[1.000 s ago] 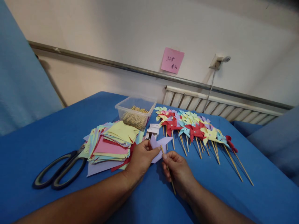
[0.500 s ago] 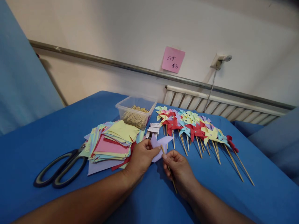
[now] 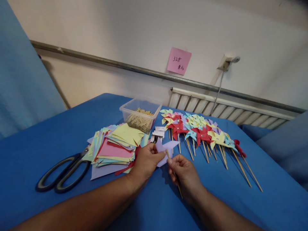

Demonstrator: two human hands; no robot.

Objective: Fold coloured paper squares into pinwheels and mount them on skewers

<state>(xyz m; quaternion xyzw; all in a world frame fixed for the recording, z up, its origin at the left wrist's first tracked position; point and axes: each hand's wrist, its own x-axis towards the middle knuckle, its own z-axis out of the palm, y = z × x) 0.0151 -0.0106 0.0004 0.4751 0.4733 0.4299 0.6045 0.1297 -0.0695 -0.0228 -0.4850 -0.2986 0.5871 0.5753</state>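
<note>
Between thumb and fingers, my left hand (image 3: pixel 147 162) pinches a folded lilac paper pinwheel (image 3: pixel 169 147). My right hand (image 3: pixel 184 173) is closed around a thin wooden stick (image 3: pixel 178 186), whose upper end lies against the paper near its centre. Whether a pin joins the stick to the paper cannot be made out. Just beyond my left hand are small white boxes (image 3: pixel 158 131), partly hidden by the fingers. Left of that hand lies a stack of cut coloured paper squares (image 3: pixel 115 149), slit at the corners.
Large scissors (image 3: pixel 69 171) lie left of the paper, blades tucked under it. A clear plastic box (image 3: pixel 154 110) of short sticks stands behind. Several finished pinwheels (image 3: pixel 202 134) rest on the blue-covered table (image 3: pixel 101 110) at right. A radiator (image 3: pixel 204 104) lines the wall.
Both hands keep the same hold on the lilac pinwheel and stick, with hardly any movement. The whole view has shifted very slightly.
</note>
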